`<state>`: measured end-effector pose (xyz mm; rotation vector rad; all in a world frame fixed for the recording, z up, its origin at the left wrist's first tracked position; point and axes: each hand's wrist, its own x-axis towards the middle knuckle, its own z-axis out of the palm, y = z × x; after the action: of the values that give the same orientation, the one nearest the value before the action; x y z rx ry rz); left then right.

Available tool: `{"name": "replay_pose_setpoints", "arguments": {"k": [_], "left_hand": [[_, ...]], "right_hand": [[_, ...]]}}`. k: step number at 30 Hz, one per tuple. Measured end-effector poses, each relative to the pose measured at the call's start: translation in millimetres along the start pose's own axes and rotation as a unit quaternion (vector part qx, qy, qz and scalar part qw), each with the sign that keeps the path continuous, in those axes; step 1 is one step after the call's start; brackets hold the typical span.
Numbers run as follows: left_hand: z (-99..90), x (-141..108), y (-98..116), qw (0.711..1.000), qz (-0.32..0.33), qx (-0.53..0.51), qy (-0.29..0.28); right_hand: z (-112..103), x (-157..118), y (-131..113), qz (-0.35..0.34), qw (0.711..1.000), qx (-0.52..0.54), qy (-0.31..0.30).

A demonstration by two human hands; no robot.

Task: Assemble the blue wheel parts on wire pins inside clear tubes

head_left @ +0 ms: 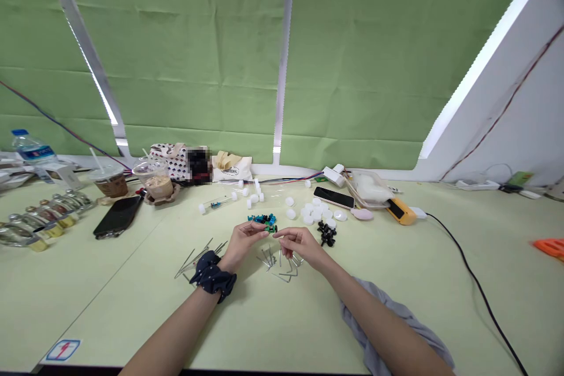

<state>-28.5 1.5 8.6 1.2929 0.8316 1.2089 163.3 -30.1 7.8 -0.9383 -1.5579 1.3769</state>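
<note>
Low over the middle of the table, my left hand pinches a small green plastic piece with a black round end. My right hand is close beside it, fingers curled and the index fingertip at the piece's black end. Whether something small sits in those right fingers is hidden. Just behind the hands lies a pile of blue and green pieces. Bent metal rods are scattered below the hands, and longer metal rods lie left of my left wrist. Black plastic pieces are heaped right of my right hand.
White round caps and clear tubes lie farther back. Phones, drink cups, a water bottle and glass bottles stand around. A black cable crosses the right side from a yellow device.
</note>
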Motion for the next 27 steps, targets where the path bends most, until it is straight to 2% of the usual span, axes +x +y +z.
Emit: {"name": "replay_pose_setpoints", "arguments": {"k": [6,9,14,20,22,27], "left_hand": [[0.8,-1.1,1.6,1.0,0.001,-0.009,-0.003],[4.2,-3.3,1.1,0.999,-0.003,-0.01,-0.039],[10.4,-6.2,-5.0,0.996,0.02,0.008,-0.087],[12.8,-7.2,-16.0,0.98,0.094,0.167,-0.061],[15.7,-9.2,-16.7,0.965,0.123,0.227,-0.054],[24.4,-17.1,-9.6,0.927,0.167,0.331,-0.057]], "right_hand": [[-1.3,1.5,2.6,-0.011,1.0,0.013,0.004],[-2.8,2.2,2.1,-0.022,1.0,0.016,0.006],[1.1,1.3,-0.2,-0.078,0.993,-0.025,0.085],[12.7,0.4,3.0,-0.161,0.97,-0.139,0.119],[14.5,1.4,5.6,-0.176,0.968,-0.13,0.123],[13.7,3.3,4.8,-0.169,0.976,-0.033,0.136]]}}
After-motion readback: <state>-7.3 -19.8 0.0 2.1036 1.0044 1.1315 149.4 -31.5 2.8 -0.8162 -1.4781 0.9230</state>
